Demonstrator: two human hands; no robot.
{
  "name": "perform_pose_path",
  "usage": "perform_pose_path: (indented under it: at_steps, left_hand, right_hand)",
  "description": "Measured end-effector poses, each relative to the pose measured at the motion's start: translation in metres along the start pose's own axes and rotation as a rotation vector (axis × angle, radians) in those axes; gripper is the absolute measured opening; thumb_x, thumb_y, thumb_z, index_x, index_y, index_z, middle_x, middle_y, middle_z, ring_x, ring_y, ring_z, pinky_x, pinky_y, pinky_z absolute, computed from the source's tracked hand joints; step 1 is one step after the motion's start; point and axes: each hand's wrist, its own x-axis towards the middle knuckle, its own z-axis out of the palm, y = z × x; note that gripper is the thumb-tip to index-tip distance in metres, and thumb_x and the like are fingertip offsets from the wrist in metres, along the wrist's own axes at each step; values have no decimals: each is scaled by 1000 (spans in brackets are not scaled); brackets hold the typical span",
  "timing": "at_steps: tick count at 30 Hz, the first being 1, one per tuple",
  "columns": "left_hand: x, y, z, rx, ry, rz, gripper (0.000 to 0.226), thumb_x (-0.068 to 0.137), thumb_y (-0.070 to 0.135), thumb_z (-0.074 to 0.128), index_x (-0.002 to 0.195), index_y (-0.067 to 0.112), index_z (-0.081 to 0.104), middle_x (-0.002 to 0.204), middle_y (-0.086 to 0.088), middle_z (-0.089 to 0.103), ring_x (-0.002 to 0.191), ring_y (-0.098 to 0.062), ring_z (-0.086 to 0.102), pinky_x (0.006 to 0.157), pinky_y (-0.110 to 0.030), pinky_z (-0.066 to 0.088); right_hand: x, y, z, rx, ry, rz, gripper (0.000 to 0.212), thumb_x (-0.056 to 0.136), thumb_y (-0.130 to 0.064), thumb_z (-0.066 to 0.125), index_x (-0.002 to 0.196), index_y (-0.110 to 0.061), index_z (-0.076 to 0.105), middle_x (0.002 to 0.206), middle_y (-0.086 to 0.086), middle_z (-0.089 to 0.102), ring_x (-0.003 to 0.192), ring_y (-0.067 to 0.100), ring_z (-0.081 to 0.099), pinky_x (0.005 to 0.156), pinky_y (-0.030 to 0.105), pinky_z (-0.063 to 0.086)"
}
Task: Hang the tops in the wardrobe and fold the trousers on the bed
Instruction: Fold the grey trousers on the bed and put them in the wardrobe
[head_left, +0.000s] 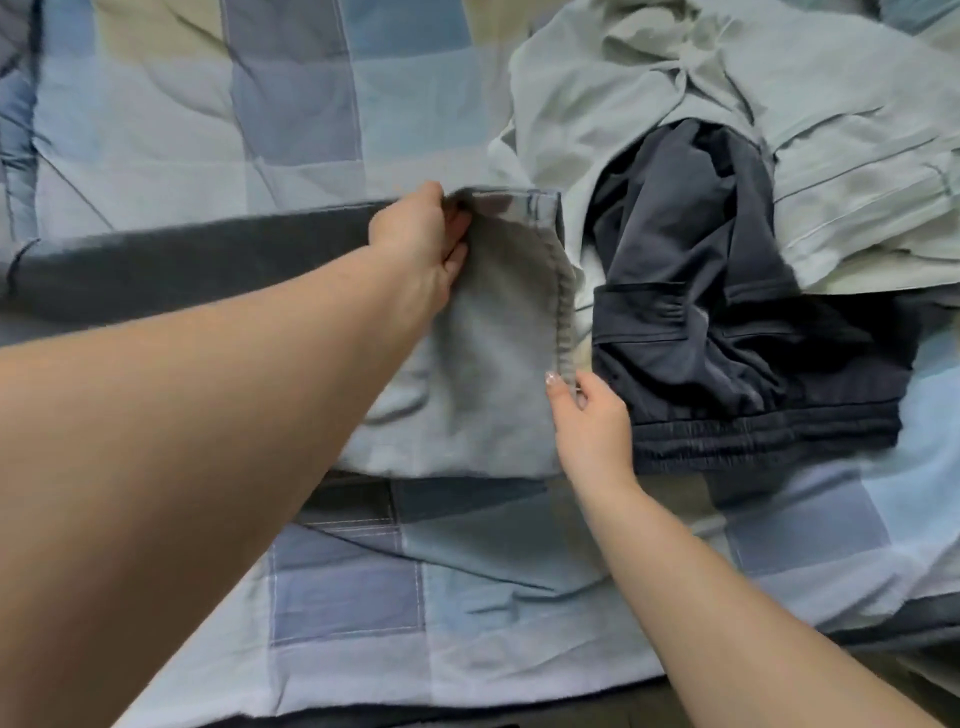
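Head view: left hand and right hand pinch grey trousers; fold may slip onto near dark trousers

A big quilt fills most of the view. It is made of many squares sewn together. Some squares are light blue, some are darker blue-grey, and a few near the top are a soft sandy green. Thin white stitching runs along the sides of the squares. The quilt is not smooth. It has long creases and little bumps, most of all near the bottom right. Along its near side runs a dark grey fuzzy edge, with a bit more showing at the very bottom.
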Motion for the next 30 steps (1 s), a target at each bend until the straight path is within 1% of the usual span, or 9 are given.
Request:
perform_pose_path:
  at_steps: [3,7,10,13,15,17,20,26,30]
  left_hand:
    - [20,-18,-14,54,3,-59,41,96,36,52,133,19,47,134,-3,54,115,-16,58,87,-33,45]
    - [11,-65,-90,65,174,-114,29,97,36,50,121,20,52,127,0,60,94,-9,63,77,-29,49]
    - [-16,-106,-158,113,370,-194,17,97,32,51,98,16,56,122,-3,63,87,-8,65,72,-27,49]
    - [-36,-133,-203,203,472,-285,37,96,38,53,120,11,54,131,-8,57,108,-19,61,83,-34,46]
    - [-36,-135,-209,152,460,-308,50,93,46,54,131,13,48,128,-8,55,106,-21,59,83,-37,46]
    - [-28,-127,-203,58,458,-273,42,91,48,55,123,21,50,122,-7,56,101,-21,59,83,-38,47]
    - [-17,-116,-191,-96,497,-206,42,90,40,62,125,18,53,125,-3,59,108,-22,60,91,-42,50]
    - [-41,-128,-172,-213,340,-298,6,92,24,62,90,18,62,87,-1,70,86,-16,66,77,-34,53]
    - [-57,-138,-191,-246,302,-347,5,94,20,58,90,21,59,93,2,66,96,-14,61,94,-34,46]
  right_hand:
    - [28,18,-3,-63,-71,126,23,95,-23,55,113,-13,66,93,-6,64,81,7,55,77,22,42]
    - [33,38,1,-98,-118,193,15,90,-35,59,89,-21,63,85,-8,64,74,9,55,64,23,39]
    - [30,43,5,-32,-203,252,27,87,-42,61,102,-19,59,94,-7,61,88,12,57,72,25,42]
    - [23,44,9,107,-352,348,23,88,-38,62,106,-23,56,106,-5,63,98,15,61,85,36,51]
    - [19,42,11,223,-409,409,6,91,-28,61,95,-27,57,104,-6,64,94,13,63,75,35,57]
    - [18,43,8,234,-369,371,7,91,-21,62,88,-26,59,96,-6,66,84,11,64,58,24,56]
    - [22,47,-14,201,-285,296,9,89,-18,65,81,-23,62,87,-4,66,76,9,63,51,16,50]
    - [25,53,-62,179,-92,296,8,90,-19,64,84,-24,65,88,-6,66,85,10,61,63,21,48]
    - [5,51,-56,369,-50,419,16,92,-14,60,107,-18,63,103,-3,66,99,10,61,77,27,52]
